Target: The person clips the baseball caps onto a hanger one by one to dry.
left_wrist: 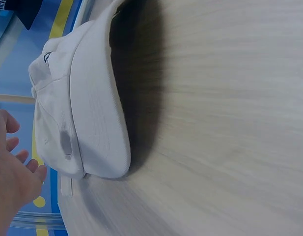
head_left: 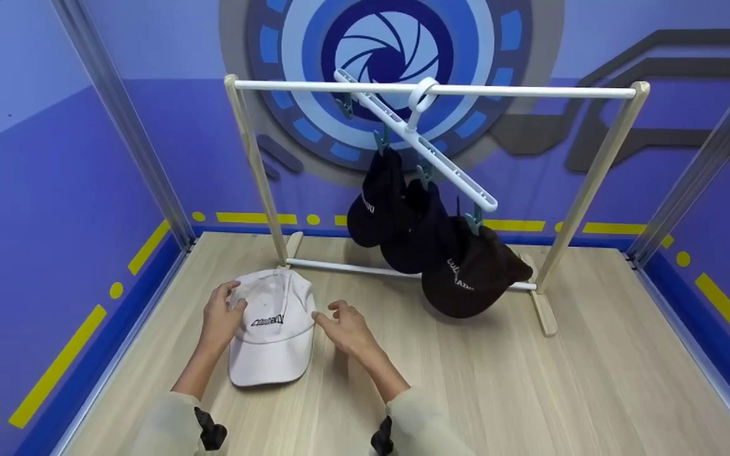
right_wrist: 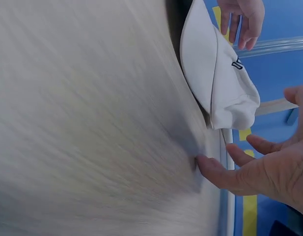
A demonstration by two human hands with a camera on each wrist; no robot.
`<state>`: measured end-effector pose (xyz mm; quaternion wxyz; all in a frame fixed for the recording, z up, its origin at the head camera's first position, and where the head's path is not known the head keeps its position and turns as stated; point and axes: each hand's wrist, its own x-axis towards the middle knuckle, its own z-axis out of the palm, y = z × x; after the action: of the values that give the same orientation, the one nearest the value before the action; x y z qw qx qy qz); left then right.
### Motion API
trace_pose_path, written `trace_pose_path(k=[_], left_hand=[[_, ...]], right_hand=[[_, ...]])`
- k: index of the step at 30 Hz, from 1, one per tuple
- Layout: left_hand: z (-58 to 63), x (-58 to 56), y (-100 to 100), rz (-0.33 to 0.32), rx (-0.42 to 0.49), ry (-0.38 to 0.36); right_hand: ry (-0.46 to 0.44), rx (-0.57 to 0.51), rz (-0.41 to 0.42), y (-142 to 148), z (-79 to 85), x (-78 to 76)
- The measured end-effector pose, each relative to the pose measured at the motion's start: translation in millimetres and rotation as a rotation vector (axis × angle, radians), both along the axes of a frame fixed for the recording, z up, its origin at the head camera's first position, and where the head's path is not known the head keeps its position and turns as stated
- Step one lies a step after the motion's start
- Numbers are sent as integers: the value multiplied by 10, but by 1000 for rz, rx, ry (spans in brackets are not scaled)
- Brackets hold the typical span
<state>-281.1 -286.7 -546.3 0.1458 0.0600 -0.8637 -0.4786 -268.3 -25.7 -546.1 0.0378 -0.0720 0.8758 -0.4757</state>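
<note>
A white baseball cap (head_left: 271, 361) with dark lettering on its front lies on the table, its brim toward me. Beside the crown's left edge is my left hand (head_left: 222, 318), fingers loosely bent and holding nothing. My right hand (head_left: 347, 329) hovers to the right of the crown, thumb toward the cap. In the right wrist view, a gap shows between the right hand (right_wrist: 269, 169) and the white cap (right_wrist: 200, 54). The left wrist view has the left hand (left_wrist: 16, 172) near the cap's side; whether it touches is hard to tell.
Behind stands a wooden rack (head_left: 573, 190) with a white top rail (head_left: 530, 92). A white clip hanger (head_left: 447, 166) hangs there by its ring, bearing black caps (head_left: 374, 215) and a dark brown cap (head_left: 466, 285) on green clips (head_left: 425, 174). Printed blue walls (head_left: 35, 209) surround the table.
</note>
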Motion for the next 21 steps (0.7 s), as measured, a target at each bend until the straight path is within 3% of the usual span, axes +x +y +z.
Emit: trace_pose_path(k=[5,13,21], left_hand=[[14,-63,-31,-6,2,-25],[76,-207,-73,-11,-5,-22],[137,-278,-37,-57,-45,-75]], right_hand=[[-15,1,-30,-26,16,-65],[-50,61,9,-123,103,-147],[-101,110,31,-211,170,-250]])
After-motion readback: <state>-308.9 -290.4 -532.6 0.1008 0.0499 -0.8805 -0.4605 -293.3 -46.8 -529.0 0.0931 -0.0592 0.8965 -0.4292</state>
